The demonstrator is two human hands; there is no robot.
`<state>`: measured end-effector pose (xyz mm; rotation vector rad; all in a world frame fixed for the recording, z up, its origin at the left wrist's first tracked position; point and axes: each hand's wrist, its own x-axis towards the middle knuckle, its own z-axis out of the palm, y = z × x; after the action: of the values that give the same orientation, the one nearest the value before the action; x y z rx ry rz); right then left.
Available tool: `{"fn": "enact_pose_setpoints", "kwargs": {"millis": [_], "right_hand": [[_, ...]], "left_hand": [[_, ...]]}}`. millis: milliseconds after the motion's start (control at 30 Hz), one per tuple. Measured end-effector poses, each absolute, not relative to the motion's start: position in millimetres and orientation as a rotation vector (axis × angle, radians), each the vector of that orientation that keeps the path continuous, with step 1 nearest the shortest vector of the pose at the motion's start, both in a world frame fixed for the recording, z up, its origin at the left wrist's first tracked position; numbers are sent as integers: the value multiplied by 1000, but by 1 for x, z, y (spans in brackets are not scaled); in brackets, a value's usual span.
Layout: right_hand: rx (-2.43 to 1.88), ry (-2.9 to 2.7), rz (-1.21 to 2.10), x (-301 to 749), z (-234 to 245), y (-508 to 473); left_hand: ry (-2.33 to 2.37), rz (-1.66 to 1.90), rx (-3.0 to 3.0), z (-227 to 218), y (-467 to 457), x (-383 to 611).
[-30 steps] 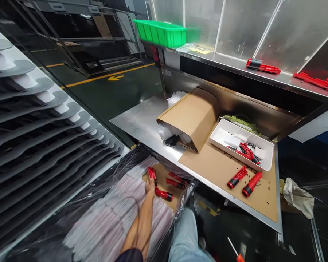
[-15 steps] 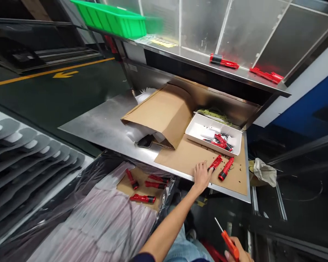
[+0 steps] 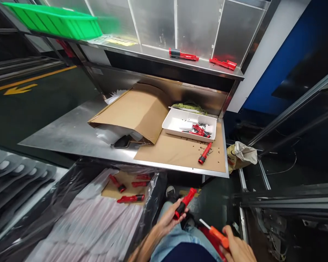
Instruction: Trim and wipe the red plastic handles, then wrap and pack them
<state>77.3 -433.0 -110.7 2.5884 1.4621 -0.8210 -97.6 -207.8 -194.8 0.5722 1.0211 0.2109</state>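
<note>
My left hand (image 3: 167, 218) is closed around a red and black torch-shaped part (image 3: 186, 202), held over my lap with its black end towards me. In my right hand (image 3: 238, 249) is a screwdriver (image 3: 218, 236) with an orange-red handle, its thin shaft pointing up and left towards the part. A small gap separates the shaft tip from the part. On the bench's brown cardboard sheet (image 3: 164, 154) lies another red and black part (image 3: 205, 153) among scattered small dark pieces. Behind it, a white tray (image 3: 166, 128) contains red parts, small dark pieces and white blocks.
A large brown paper bag (image 3: 131, 112) lies on the metal bench (image 3: 57, 127), with a phone (image 3: 122, 142) at its mouth. Several red parts rest on cardboard beside plastic-wrapped stacks (image 3: 98, 218) at left. The shelf above carries a green bin (image 3: 57, 22) and two red parts.
My left hand has lifted a red and black part off the cardboard and brought it to my lap. The screwdriver has come closer to it. The view has swung right.
</note>
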Motion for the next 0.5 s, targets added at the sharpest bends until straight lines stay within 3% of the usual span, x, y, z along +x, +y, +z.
{"fn": "enact_pose_setpoints", "kwargs": {"millis": [200,500], "right_hand": [[2338,1500,-828,75,-68,-406],[2289,1570,-867,72,-46,-406]], "left_hand": [[927,75,134,-206,-251,-97],[834,71,27,-186,-255,-95]]}}
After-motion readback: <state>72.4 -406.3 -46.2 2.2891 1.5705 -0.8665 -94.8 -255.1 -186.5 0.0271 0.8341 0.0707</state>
